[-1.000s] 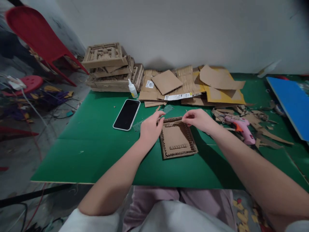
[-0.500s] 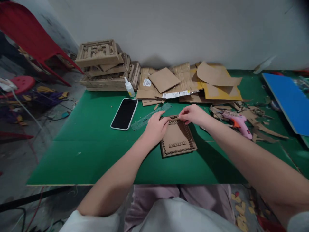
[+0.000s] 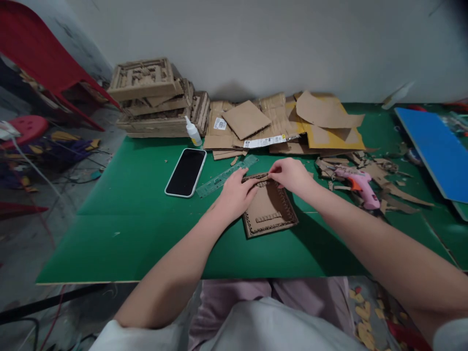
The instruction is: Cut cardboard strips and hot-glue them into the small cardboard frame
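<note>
A small rectangular cardboard panel [image 3: 266, 201] lies on the green table, with corrugated strips edging it and a short ridged strip near its front side. Along its far edge runs a narrow cardboard strip [image 3: 260, 177]. My left hand [image 3: 237, 193] grips the panel at its far left corner, thumb against the strip and fingers over the edge. At the far right corner, my right hand [image 3: 289, 174] pinches the strip's end between thumb and fingers. Just behind my left hand lies a clear ruler [image 3: 215, 182], partly covered by the fingers.
Left of the ruler are a phone [image 3: 185, 172] and a white glue bottle [image 3: 193, 132]. Stacked cardboard frames [image 3: 146, 90] and flat cardboard sheets [image 3: 246, 119] line the wall. A pink glue gun [image 3: 360, 185] lies among scraps at right, before a blue board [image 3: 435, 151].
My right hand has shifted slightly left along the strip. My left hand stays at the panel's corner. The whole view has moved slightly.
</note>
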Demonstrator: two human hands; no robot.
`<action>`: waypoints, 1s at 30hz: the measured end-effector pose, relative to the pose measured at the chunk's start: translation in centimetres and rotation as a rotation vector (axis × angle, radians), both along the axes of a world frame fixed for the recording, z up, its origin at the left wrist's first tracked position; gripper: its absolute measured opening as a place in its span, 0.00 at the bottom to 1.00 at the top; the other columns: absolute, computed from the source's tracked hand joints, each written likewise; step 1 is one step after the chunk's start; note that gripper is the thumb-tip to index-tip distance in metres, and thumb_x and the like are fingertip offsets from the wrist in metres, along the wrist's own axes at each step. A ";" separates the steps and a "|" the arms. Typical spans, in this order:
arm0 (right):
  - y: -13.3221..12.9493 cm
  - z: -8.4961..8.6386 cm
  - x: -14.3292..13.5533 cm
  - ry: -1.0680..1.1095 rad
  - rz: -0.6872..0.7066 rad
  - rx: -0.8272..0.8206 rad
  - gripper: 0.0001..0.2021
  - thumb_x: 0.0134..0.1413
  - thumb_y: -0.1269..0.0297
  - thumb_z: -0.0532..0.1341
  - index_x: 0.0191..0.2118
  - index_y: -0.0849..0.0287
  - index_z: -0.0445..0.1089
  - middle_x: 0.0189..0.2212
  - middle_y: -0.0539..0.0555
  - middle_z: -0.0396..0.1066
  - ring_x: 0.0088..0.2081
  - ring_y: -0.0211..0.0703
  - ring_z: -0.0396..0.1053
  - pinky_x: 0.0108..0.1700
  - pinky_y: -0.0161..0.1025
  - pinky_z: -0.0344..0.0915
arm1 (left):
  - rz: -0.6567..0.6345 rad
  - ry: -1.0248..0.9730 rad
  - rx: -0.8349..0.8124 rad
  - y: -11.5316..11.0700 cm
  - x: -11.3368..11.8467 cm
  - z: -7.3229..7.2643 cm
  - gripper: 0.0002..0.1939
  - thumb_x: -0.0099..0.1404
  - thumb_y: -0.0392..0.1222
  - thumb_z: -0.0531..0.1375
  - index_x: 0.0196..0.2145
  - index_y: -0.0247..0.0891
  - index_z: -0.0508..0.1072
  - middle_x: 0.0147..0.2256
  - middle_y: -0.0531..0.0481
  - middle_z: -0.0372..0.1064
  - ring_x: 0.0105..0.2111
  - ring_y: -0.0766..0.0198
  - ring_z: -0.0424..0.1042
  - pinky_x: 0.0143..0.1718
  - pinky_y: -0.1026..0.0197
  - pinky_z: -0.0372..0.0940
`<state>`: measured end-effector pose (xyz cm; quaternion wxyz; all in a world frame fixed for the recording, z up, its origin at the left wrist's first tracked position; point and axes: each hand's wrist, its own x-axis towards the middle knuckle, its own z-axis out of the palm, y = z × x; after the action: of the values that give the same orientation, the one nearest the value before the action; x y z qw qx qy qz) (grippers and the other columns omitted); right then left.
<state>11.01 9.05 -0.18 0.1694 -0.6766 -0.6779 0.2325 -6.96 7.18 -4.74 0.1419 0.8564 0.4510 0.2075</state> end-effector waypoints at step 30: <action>-4.5 -4.2 0.7 -0.038 0.030 0.481 0.10 0.53 0.73 0.54 0.37 0.61 0.71 0.36 0.58 0.70 0.39 0.46 0.69 0.41 0.42 0.66 | -0.011 0.022 0.027 -0.1 0.1 0.2 0.16 0.65 0.45 0.52 0.45 0.35 0.72 0.55 0.36 0.59 0.58 0.48 0.56 0.57 0.43 0.54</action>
<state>11.75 4.58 -4.42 0.3094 -0.6108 -0.7268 0.0544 -6.87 7.07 -4.54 0.1264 0.8629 0.4452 0.2032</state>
